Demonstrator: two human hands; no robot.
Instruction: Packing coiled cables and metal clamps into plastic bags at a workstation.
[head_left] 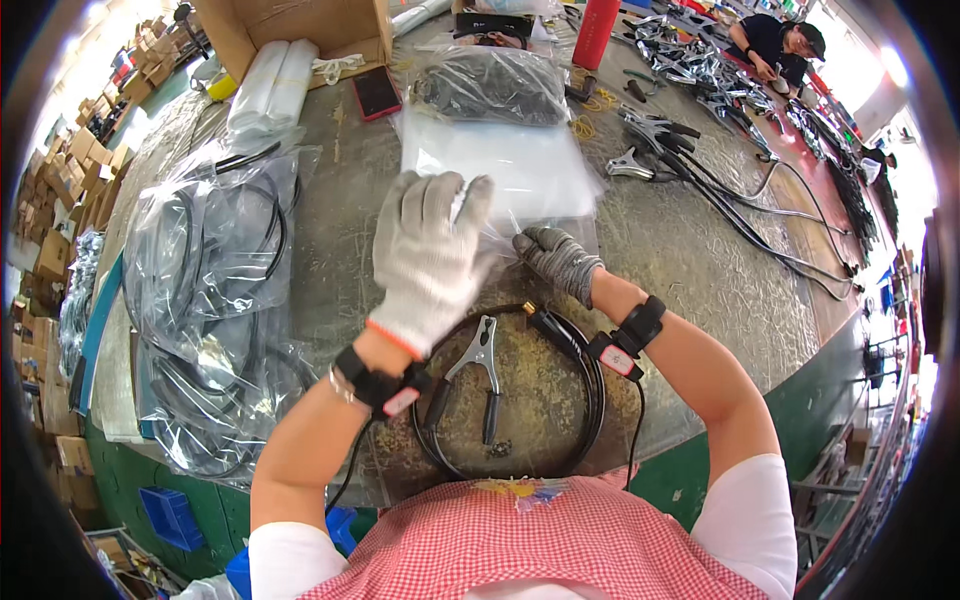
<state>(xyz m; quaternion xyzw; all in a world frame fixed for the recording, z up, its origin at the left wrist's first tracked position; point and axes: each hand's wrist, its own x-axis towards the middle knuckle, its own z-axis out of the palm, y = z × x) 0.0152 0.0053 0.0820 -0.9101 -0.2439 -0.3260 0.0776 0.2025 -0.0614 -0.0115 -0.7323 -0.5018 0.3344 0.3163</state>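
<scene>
A stack of clear plastic bags point(500, 160) lies flat on the worktable ahead of me. My left hand point(430, 250), in a white knit glove, is over the stack's near left part with its fingers stretched out and slightly blurred. My right hand point(560, 262), in a grey glove, has its fingers closed at the near edge of the bags, pinching a clear plastic bag point(508, 228). Between my forearms and close to my body lies a coiled black cable point(598, 400) with a brass-tipped connector point(530, 308). A metal spring clamp point(484, 350) with black handle grips rests inside the coil.
Bagged black cables point(215, 310) pile up at the left. Behind the stack sit a filled clear bag point(490, 88), a red phone-like device point(377, 93) and an open cardboard box point(300, 20). Clamps with cables point(700, 180) spread at the right; a co-worker point(775, 50) sits beyond.
</scene>
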